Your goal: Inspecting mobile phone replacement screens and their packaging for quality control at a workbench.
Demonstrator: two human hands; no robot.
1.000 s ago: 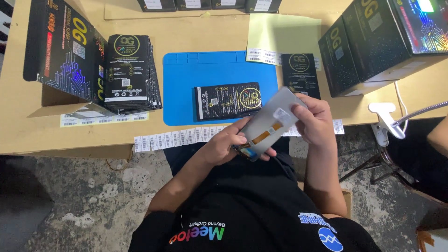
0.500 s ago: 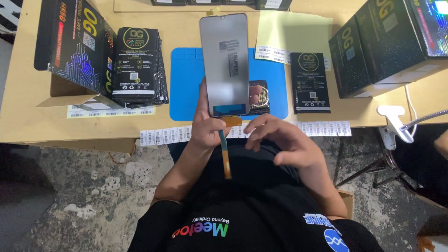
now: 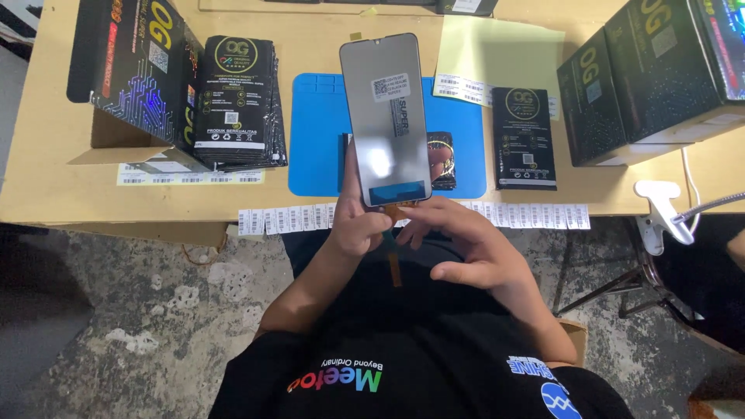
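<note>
The left hand [image 3: 358,226] holds a dark, glossy rectangular phone display panel [image 3: 386,116] upright above the near edge of the pale wooden counter [image 3: 46,163], its grip pinching the panel's lower left edge between thumb and fingers. A small white sticker sits on the upper part of the glass, and an orange flex ribbon cable [image 3: 394,264] hangs from the panel's bottom edge, down past the counter's near edge. The right hand [image 3: 469,248] sits just beside the panel's lower right corner; its fingertips [image 3: 409,230] touch the ribbon where it leaves the panel, while the other fingers are loosely spread and hold nothing.

Behind the panel, a blue rectangular silicone work mat [image 3: 314,132] lies in the middle of the counter, with a flat black packet [image 3: 442,159] on it, partly hidden by the panel. A stack of black printed flat boxes [image 3: 237,101] stands left of the mat, and a single black flat box [image 3: 524,138] lies right of it. Large black cartons [image 3: 644,77] fill the far right corner. A strip of white barcode labels [image 3: 528,215] runs along the near edge.
</note>
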